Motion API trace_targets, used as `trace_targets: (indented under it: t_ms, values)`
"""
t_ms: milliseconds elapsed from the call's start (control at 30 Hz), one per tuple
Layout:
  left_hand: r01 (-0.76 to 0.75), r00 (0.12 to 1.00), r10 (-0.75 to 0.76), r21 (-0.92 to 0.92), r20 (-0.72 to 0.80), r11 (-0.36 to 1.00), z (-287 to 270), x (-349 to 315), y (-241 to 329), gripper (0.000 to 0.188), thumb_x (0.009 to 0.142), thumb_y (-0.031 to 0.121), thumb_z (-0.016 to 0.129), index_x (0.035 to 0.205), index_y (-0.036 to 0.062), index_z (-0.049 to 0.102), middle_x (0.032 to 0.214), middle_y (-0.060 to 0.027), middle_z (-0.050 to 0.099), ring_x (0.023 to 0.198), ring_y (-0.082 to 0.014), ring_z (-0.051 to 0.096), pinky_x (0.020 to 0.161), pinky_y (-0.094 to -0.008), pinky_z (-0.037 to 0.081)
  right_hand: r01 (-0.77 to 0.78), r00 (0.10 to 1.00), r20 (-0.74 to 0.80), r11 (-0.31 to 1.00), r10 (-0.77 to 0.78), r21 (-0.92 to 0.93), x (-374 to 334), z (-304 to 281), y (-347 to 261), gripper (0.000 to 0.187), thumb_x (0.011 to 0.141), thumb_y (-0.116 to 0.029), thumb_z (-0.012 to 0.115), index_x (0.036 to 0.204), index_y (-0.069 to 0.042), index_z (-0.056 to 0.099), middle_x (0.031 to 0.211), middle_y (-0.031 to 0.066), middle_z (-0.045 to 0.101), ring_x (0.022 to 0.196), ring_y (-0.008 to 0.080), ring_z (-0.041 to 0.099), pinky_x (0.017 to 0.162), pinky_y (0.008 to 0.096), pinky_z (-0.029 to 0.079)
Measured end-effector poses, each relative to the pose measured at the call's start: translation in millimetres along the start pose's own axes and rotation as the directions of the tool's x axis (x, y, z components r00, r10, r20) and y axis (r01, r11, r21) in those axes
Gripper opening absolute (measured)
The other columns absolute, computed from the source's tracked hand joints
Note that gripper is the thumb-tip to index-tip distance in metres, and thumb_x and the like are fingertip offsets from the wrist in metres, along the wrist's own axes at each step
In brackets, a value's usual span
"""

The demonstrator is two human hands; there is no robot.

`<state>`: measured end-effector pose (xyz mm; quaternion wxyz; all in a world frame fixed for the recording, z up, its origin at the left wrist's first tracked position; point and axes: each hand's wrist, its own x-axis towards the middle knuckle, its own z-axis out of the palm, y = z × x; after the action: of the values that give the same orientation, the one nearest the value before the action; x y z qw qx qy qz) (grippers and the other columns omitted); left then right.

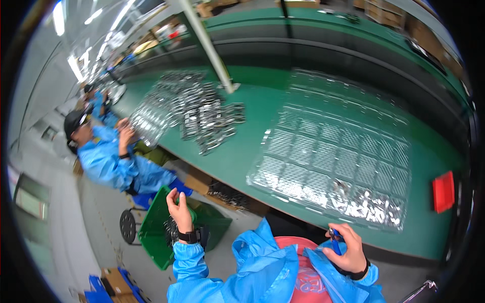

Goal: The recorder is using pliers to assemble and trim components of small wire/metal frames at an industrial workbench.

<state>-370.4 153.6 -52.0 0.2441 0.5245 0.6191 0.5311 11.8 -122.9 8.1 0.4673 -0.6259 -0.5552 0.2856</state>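
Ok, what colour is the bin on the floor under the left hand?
Green: the bin sits below the left hand, clearest in the head view.

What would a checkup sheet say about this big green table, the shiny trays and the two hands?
Surface: green table, long, partly bare.
Job's things: blue-handled tool gripped in the right hand; clear plastic tray of small shiny parts just ahead of it.
Clutter: pile of shiny metal parts on the table's left side; red bin at the right edge.
Grippers: left hand raised over a green crate, fingers pinched; whether it holds anything, cannot tell.
Cables: nothing seen.
Surroundings: co-worker in a blue coat seated to the left; cardboard boxes on the floor.
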Motion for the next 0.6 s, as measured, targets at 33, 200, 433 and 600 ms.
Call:
trace_targets:
  t_ms: [33, 200, 433, 600]
  values:
    - [-0.112, 0.987, 0.111, -0.005, 0.119, 0.994, 25.3, -4.9, 30.0, 0.030, 0.090, 0.012, 0.059, 0.116, -0.0011, 0.052, 0.113, -0.0089, 0.056, 0.101, -0.0169, 0.053, 0.087, -0.0292, 0.044, -0.021, 1.000, -0.019, 1.000, 0.021, -0.017, 0.0, -4.0, -2.3, 0.056, 0.069, -0.013, 0.076, 0.119, -0.001, 0.055, 0.093, 0.0118, 0.058, 0.076, 0.0205, 0.057, 0.069, 0.0304, 0.048]
    - [-0.277, 0.798, 0.362, -0.240, 0.482, 0.930, 100.1, -23.7, 110.8, 0.025, 0.087, 0.004, 0.059, 0.111, 0.0001, 0.055, 0.122, -0.0118, 0.052, 0.108, -0.0190, 0.053, 0.088, -0.0308, 0.045, -0.095, 0.973, -0.217, 0.993, 0.078, -0.071, -17.7, -25.9, -5.2, 0.055, 0.069, -0.009, 0.074, 0.120, -0.001, 0.054, 0.094, 0.0119, 0.058, 0.079, 0.0218, 0.060, 0.070, 0.0304, 0.049]
    - [-0.399, 0.819, 0.336, 0.041, 0.464, 0.916, 113.0, 30.6, 99.2, 0.019, 0.081, 0.007, 0.064, 0.099, 0.0007, 0.061, 0.107, -0.0130, 0.059, 0.097, -0.0248, 0.059, 0.080, -0.0328, 0.049, -0.192, 0.883, -0.448, 0.979, 0.140, -0.073, -41.9, -30.1, 2.3, 0.051, 0.070, -0.002, 0.067, 0.118, 0.003, 0.052, 0.094, 0.0127, 0.058, 0.083, 0.0206, 0.061, 0.075, 0.0302, 0.048]
    - [-0.578, 0.798, 0.457, 0.283, 0.393, 0.765, 105.2, 83.4, 74.9, 0.021, 0.076, 0.009, 0.069, 0.093, 0.0021, 0.061, 0.097, -0.0140, 0.058, 0.094, -0.0337, 0.055, 0.081, -0.0404, 0.044, -0.232, 0.904, -0.369, 0.973, 0.217, 0.004, -24.0, -25.8, 6.8, 0.064, 0.066, -0.007, 0.066, 0.126, 0.004, 0.047, 0.098, 0.0100, 0.056, 0.090, 0.0178, 0.054, 0.080, 0.0292, 0.043]
